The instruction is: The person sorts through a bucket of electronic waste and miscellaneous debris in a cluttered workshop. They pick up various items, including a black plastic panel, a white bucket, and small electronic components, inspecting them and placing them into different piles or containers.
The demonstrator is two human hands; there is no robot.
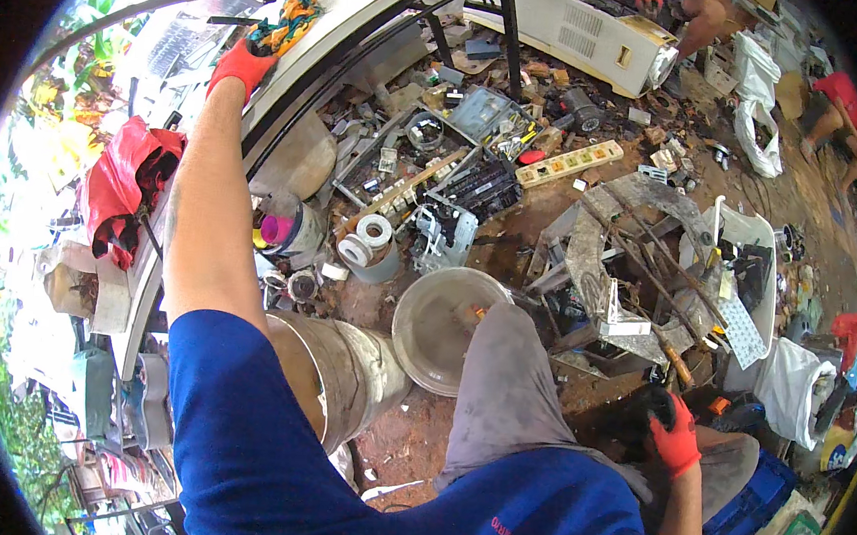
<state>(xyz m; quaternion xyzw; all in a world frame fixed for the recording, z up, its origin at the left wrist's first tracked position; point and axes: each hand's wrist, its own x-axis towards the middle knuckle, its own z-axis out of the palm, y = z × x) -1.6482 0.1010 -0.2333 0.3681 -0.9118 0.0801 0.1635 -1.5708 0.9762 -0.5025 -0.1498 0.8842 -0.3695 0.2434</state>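
Observation:
My left hand (243,71), in a red glove with a dark palm, reaches out to the upper left and grips a crumpled orange and teal patterned cloth (296,18) at the edge of a white tabletop (340,19). At the lower right, my right hand (674,435) wears a similar glove and rests low beside my bent leg. Its curled fingers merge with dark shapes, so whether it holds anything is unclear. Between my knees and the table lie a round, shallow plastic basin (432,326) and a large dirty white bucket (370,374).
A red plastic bag (128,183) sits at the left. Ahead are a crate of electronic scrap (478,175), a yellowed power strip (571,164), a roll of tape (374,230), metal scraps with rods and a white bin (770,274). A white appliance casing (582,38) and other people are farther off.

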